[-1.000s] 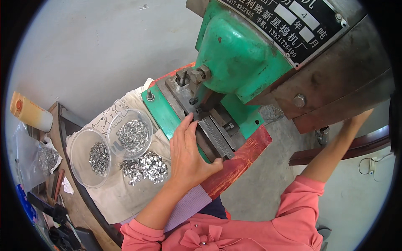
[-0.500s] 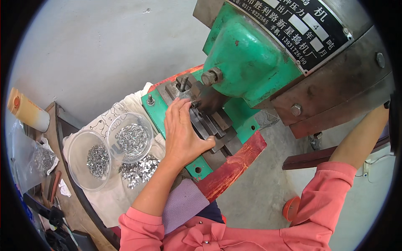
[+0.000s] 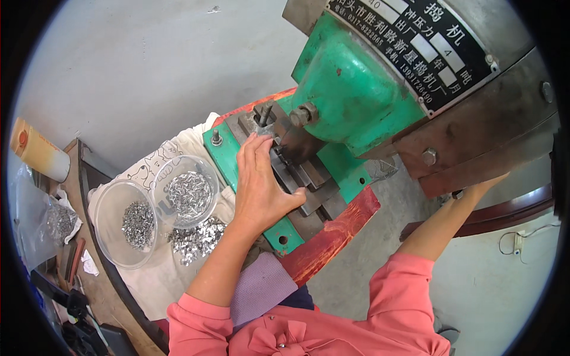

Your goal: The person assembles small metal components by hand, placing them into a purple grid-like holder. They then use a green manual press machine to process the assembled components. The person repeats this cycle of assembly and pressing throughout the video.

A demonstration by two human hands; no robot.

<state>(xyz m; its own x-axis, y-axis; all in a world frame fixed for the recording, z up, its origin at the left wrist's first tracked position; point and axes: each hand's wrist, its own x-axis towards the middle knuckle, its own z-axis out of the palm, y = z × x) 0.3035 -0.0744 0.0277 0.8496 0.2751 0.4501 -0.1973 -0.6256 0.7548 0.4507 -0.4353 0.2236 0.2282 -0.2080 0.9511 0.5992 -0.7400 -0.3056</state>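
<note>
My left hand (image 3: 259, 188) rests along the near left side of the dark metal die (image 3: 304, 188) on the green press (image 3: 347, 89). Its fingers stretch toward the die's far end and the thumb points at the near end, spread wide apart. No workpiece shows between them. Directly above the die is the dark punch holder (image 3: 298, 142). My right forearm (image 3: 451, 222) reaches up behind the press's dark steel side, which hides most of my right hand (image 3: 490, 183), fingers included. Left of my left wrist, a clear tub of shiny metal pins (image 3: 190, 196) stands beside loose silvery pieces (image 3: 198, 240).
Another clear tub (image 3: 126, 261) holds small grey metal parts. Both tubs stand on a pale cloth (image 3: 160, 291). A beige bottle (image 3: 41, 151) and a plastic bag (image 3: 41, 219) are at the far left. The red wooden edge (image 3: 332, 234) borders the press base; bolts stick up from it.
My right arm has swung inward and its hand has gone behind the press body. My left hand keeps its place at the die. The view has shifted slightly.
</note>
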